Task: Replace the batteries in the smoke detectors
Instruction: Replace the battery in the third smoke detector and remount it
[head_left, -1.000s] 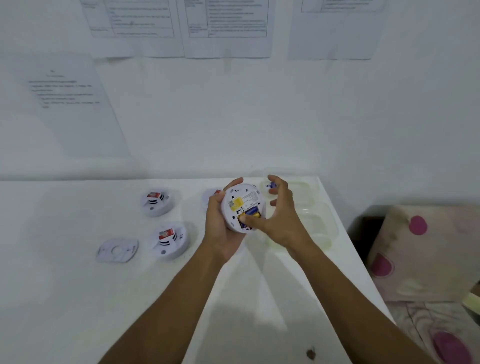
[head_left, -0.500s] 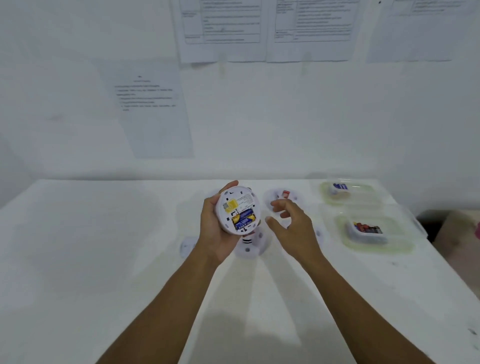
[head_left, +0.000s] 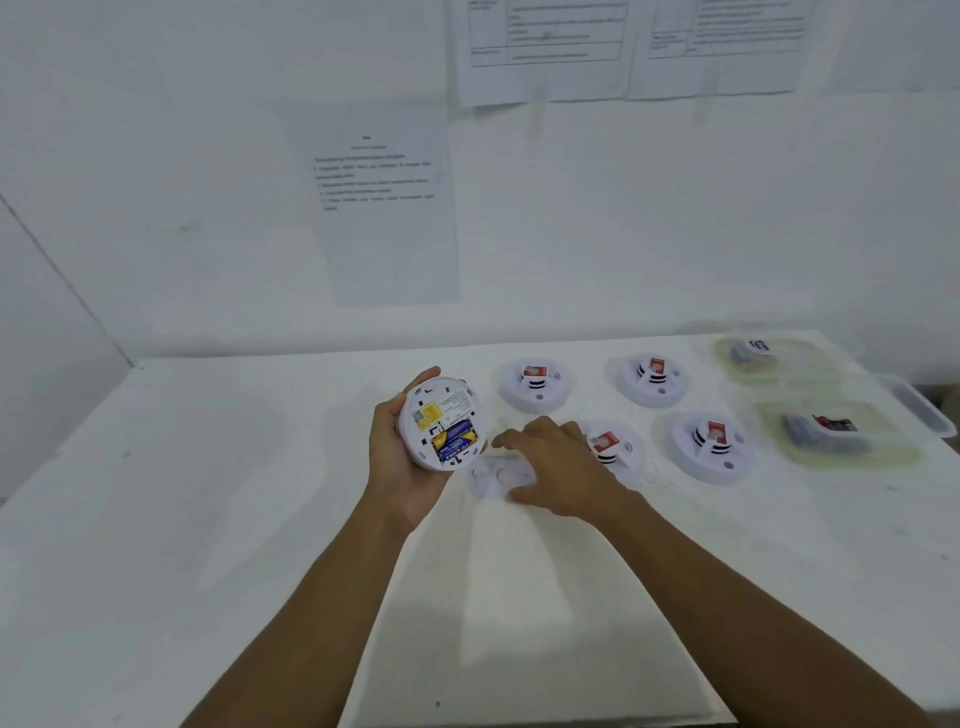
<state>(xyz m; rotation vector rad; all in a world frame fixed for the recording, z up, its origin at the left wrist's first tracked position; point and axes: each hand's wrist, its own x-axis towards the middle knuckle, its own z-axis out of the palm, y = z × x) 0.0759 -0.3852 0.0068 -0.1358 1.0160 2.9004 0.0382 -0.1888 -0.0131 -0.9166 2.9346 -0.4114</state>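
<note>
Batteries (head_left: 454, 439), blue and yellow, lie side by side in the open back of a white smoke detector (head_left: 441, 408); the left hand (head_left: 397, 462) grips this detector by its rim, fingers and thumb curled round it, and holds it tilted above the white table (head_left: 208, 519), its back toward the camera; the right hand (head_left: 561, 467) is palm down with fingers loosely spread and grasps nothing, low over a flat white mounting plate (head_left: 491, 475) that lies on the table just below the held detector; whether it touches the plate cannot be told. Right of the hands stand four more units: rear left detector (head_left: 535, 387), rear right detector (head_left: 652, 382), front left detector (head_left: 610, 447) partly behind the right hand, front right detector (head_left: 709, 452). Two clear containers (head_left: 893, 457) sit at the table's far right, their contents blurred.
</note>
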